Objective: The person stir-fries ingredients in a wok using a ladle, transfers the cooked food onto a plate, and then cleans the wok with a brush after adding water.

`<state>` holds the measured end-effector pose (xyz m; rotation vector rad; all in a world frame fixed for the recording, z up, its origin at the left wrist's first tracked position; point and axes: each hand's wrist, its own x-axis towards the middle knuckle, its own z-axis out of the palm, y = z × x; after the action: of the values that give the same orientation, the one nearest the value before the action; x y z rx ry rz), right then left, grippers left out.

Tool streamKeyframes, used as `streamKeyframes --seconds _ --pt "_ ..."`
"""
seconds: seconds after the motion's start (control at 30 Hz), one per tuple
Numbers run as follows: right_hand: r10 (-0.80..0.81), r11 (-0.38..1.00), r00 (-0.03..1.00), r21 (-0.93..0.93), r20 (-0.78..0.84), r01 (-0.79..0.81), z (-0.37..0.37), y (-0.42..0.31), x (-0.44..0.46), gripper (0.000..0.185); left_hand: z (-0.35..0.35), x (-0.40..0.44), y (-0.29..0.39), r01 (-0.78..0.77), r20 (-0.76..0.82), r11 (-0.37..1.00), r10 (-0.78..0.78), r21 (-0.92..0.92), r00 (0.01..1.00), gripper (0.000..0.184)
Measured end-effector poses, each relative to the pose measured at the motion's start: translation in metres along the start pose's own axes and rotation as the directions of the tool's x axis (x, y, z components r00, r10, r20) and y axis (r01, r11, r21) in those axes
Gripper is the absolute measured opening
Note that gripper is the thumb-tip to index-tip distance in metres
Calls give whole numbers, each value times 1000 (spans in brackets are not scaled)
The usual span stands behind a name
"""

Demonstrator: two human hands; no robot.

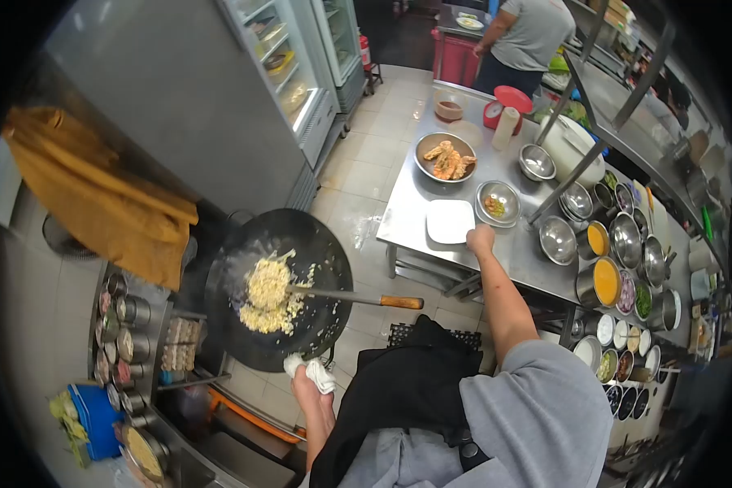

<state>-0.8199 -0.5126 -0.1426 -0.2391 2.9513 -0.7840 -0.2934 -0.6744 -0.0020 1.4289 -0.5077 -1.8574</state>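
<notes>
My left hand (pixel 311 392) is closed round a white cloth (pixel 311 372) at the near rim of a black wok (pixel 333 256). Inside the wok lies a yellowish, crumbly food (pixel 272 294), with steam over it. A ladle with a wooden handle (pixel 402 302) rests in the food, its handle past the rim and in neither hand. My right hand (pixel 480 239) reaches to the steel table, its fingers closed at the corner of a white square plate (pixel 450 221). Beside the plate are a bowl with chopped food (pixel 497 203) and a bowl of prawns (pixel 446 158).
Pots of orange sauce (pixel 607 281) and steel bowls (pixel 558 240) crowd the right side. A co-worker (pixel 529 41) stands beyond the table. Ingredient pots (pixel 132 346) and egg trays (pixel 181 343) are at the left, below a brown cloth (pixel 98 191).
</notes>
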Motion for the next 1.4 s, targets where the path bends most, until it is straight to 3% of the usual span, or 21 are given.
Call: streamKeyframes --seconds 0.07,0.13,0.2,0.23,0.27,0.3,0.33,0.37,0.4,0.43,0.5,0.53,0.6,0.7,0.97,1.3,1.4 --pt "77 994 996 -75 49 -73 23 16 18 31 -1 -7 1 -10 37 1000 11 -29 999 12" --pt "-34 992 997 -121 -66 26 9 0 10 54 -6 -13 2 -33 103 999 36 -32 994 12" --pt "27 999 989 18 145 -30 -43 -59 -31 82 -6 -21 10 -72 97 997 74 -28 993 14" --pt "-19 991 895 128 445 -43 -61 -83 -55 96 -3 -27 16 -81 65 997 81 -5 995 16" --pt "-23 952 703 230 710 -201 -79 -115 -98 105 -8 -25 18 -86 89 996 85 4 992 16" --pt "-59 915 357 194 932 -355 -83 -138 -135 111 -15 -23 18 -84 118 996 81 19 990 16" --pt "-186 892 53 191 981 -409 -77 -148 -172 110 -19 -22 20 -92 142 995 88 23 986 16" --pt "-286 769 -178 115 942 -628 -78 -159 -212 103 -23 -20 22 -98 174 995 92 28 981 16" --pt "-452 702 -363 74 815 -708 -86 -176 -246 94 -28 -13 19 -117 192 993 115 -3 975 17" --pt "-451 637 -291 76 843 -767 -86 -184 -275 80 -32 -7 19 -109 189 994 109 -11 976 17" --pt "-501 438 -343 -110 795 -892 -51 -173 -304 64 -43 -1 17 -105 229 994 98 18 968 17" --pt "-494 434 -343 -114 799 -893 -57 -181 -319 64 -50 8 13 -99 239 995 91 25 967 18" --pt "-181 584 -60 58 982 -810 -80 -195 -344 48 -59 20 2 -95 245 994 79 57 966 19" --pt "-131 533 -6 65 991 -844 -90 -177 -352 43 -69 26 -7 -99 252 990 70 103 965 17" --pt "-292 545 185 322 938 -774 -168 -135 -357 37 -68 22 -36 -24 282 988 -20 153 959 11" --pt "-316 481 153 297 936 -825 -223 -118 -327 32 -22 -13 -60 61 262 992 -89 112 961 12" --pt "-392 390 105 268 914 -881 -244 -87 -302 34 3 -29 -75 47 189 994 -65 98 980 12"
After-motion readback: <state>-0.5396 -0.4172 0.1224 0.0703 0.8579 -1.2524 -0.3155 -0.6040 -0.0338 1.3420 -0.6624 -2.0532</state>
